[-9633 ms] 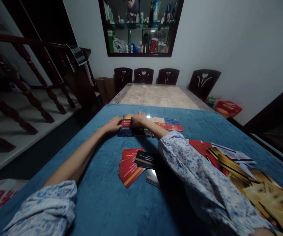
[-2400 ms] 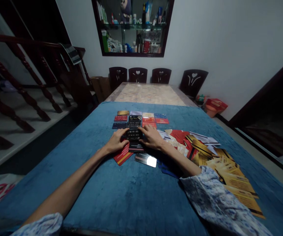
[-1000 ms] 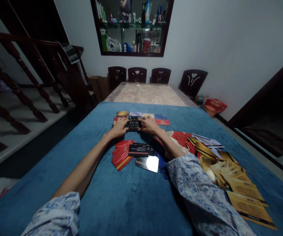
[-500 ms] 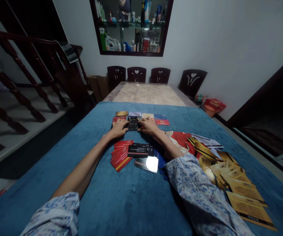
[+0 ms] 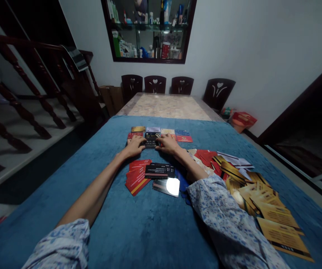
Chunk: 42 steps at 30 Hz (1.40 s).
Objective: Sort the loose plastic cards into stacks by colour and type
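Note:
My left hand (image 5: 134,146) and my right hand (image 5: 167,144) rest on the cloth at either side of a black card (image 5: 151,143). Fingertips of both hands press on its side edges, so it is gripped between them. It lies at the near end of rows of cards; just beyond it is another black card (image 5: 151,134). A red card (image 5: 136,135) shows behind my left hand, and a red card (image 5: 184,139) sits right of my right hand. Nearer me lie fanned red cards (image 5: 138,177), black cards (image 5: 158,171) and a shiny silver card (image 5: 166,186).
Gold cards (image 5: 272,213) and red cards (image 5: 207,157) spread loosely on the right, by my right sleeve. Blue cards (image 5: 183,183) are partly under my right forearm. A blue cloth (image 5: 138,231) covers the table's near part. Chairs (image 5: 155,86) stand at the far end.
Almost nothing differs. Both hands stay at the black card, and the whole view has shifted very slightly.

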### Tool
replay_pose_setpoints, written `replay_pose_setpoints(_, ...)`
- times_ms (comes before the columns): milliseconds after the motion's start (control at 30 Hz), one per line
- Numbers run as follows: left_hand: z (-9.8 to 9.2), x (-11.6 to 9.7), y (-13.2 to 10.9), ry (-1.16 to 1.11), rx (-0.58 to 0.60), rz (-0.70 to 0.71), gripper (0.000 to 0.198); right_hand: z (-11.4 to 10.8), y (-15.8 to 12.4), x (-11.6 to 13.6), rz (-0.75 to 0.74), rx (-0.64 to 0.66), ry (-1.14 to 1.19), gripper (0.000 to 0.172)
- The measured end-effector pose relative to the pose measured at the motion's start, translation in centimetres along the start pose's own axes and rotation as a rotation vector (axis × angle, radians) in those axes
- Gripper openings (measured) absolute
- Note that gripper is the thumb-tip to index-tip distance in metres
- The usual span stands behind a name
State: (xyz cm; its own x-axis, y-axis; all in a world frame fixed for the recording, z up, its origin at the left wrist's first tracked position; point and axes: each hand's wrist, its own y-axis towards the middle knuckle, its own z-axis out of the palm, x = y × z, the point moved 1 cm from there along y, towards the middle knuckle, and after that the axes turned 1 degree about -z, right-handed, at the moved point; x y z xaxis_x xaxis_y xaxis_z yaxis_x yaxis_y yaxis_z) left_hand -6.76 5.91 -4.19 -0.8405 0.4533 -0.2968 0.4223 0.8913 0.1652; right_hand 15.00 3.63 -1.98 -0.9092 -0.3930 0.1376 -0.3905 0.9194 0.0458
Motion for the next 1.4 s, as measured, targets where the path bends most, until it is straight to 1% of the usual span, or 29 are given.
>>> replay_pose_setpoints(167,0.02,0.02,-0.03,-0.013,-0.002,0.004,0.04,0.21,0.11,-0.08,0.002,-0.009,0.018,0.046)
replay_pose_setpoints(433,-0.35,-0.52,-0.27,0.014,0.016,0.009,0.043,0.14,-0.07,0.03,0.001,-0.02,0.026,0.047)
replay_pose_setpoints(833,-0.36,-0.5,-0.25,0.005,0.009,-0.001,0.042,0.17,-0.12,0.08,-0.009,-0.037,0.006,0.047)
replay_pose_setpoints(1167,-0.16,-0.28,-0.33,-0.011,0.002,0.039,0.041,0.24,-0.23,0.15,-0.027,-0.035,0.02,0.046)
replay_pose_setpoints(1267,-0.17,-0.26,-0.32,-0.018,-0.012,0.052,0.041,0.14,-0.31,0.11,-0.041,-0.035,0.01,0.046)
replay_pose_setpoints(1400,-0.2,-0.26,-0.22,-0.014,-0.061,0.072,0.037,-0.02,-0.34,0.01,-0.052,-0.044,0.007,0.048)
